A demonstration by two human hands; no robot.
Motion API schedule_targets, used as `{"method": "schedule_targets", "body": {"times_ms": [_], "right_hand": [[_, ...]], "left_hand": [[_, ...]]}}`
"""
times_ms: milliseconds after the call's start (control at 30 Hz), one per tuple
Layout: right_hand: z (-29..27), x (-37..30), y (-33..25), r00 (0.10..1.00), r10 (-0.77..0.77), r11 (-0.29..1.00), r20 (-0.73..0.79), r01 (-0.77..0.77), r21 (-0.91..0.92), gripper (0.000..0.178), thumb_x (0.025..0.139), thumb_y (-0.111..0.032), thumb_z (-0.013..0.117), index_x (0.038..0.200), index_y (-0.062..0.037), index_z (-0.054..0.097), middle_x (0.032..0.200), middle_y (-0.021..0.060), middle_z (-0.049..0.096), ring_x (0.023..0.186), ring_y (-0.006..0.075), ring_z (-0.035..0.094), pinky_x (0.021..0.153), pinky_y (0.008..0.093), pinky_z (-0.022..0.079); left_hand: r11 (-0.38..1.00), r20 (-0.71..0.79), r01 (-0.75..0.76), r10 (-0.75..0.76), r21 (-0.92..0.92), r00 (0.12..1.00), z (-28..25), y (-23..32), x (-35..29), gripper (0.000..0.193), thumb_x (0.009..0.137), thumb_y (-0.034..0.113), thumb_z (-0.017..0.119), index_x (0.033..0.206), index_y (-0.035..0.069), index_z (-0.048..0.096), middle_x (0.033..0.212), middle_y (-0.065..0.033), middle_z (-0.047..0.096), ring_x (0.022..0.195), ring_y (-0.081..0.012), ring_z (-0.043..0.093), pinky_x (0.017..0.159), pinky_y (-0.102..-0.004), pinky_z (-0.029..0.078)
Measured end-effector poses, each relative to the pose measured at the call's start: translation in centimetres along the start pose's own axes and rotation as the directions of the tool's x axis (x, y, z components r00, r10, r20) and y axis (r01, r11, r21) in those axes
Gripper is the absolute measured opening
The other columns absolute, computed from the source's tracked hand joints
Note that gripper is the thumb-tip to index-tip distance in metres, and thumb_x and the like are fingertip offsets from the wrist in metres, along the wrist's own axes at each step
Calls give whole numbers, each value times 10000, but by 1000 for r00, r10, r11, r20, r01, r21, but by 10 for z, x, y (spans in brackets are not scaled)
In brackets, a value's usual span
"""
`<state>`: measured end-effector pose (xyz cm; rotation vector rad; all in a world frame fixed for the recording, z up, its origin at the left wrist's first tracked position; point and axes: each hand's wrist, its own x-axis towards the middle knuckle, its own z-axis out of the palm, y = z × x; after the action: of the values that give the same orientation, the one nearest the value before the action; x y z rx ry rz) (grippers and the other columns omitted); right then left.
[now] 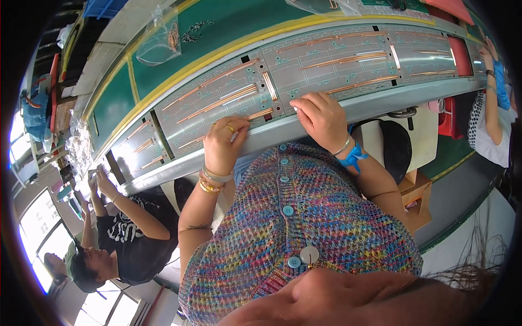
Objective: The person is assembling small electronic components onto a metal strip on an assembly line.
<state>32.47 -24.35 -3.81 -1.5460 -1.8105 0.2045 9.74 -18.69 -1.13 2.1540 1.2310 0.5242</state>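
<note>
In front of me lies a grey flat panel [215, 103] with printed outlines and long copper strips [217, 103] set on it. My left hand [222, 145], with rings and bracelets, rests at the panel's near edge. Its fingers are curled together beside the end of a short pair of copper strips [259, 114]; what they hold, if anything, is hidden. Over the near rail, to the right, is my right hand [324, 120], wearing a bangle and a blue band. Thumb and fingers are pinched, and a small white spot shows at the tips, too small to name.
More panels with copper strips, such as one panel [331, 60], continue along the metal rail [370, 106]. Beyond lies a green surface with a clear plastic bag [159, 43] and a small dark chain-like heap [196, 31]. One co-worker [133, 233] works at left, another [492, 119] at right.
</note>
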Motion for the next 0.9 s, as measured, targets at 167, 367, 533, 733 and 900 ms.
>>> {"method": "schedule_targets", "body": {"times_ms": [167,367,533,733,900], "right_hand": [[1,-2,1,1000,3,1000,-6,-3,-13,182,726,-75,650,900,-109,607,782,11,546,731,203,550,596,320,467],[0,-4,1,1000,4,1000,-1,-4,-3,185,720,-70,653,895,-107,608,779,11,544,727,200,548,601,314,467],[0,-3,1,1000,-1,1000,-2,1,-1,199,716,-63,653,904,-105,605,781,11,546,728,200,549,607,315,467],[-2,-2,1,1000,2,1000,3,-2,-4,210,710,-55,651,908,-105,605,790,12,553,744,206,555,610,324,466],[-1,-2,3,1000,3,1000,9,-3,-3,213,708,-50,648,910,-105,608,802,15,561,750,211,557,616,325,465]], "left_hand": [[999,-28,17,-16,30,999,3,1,-2,109,710,36,680,808,82,665,814,-40,664,728,-222,629,666,-314,493],[997,-20,-30,32,71,999,5,3,-3,117,712,36,679,819,77,653,823,-43,659,736,-235,620,666,-322,494],[970,3,-179,180,164,984,5,4,0,131,714,18,661,834,68,644,859,-53,631,781,-247,597,676,-339,492],[947,68,-200,189,249,980,2,7,2,159,707,-11,636,836,80,652,875,-68,598,824,-252,567,683,-349,487],[982,110,-186,187,-18,976,-15,-5,25,141,702,11,679,829,69,660,842,-56,627,758,-232,615,642,-323,502]]}}
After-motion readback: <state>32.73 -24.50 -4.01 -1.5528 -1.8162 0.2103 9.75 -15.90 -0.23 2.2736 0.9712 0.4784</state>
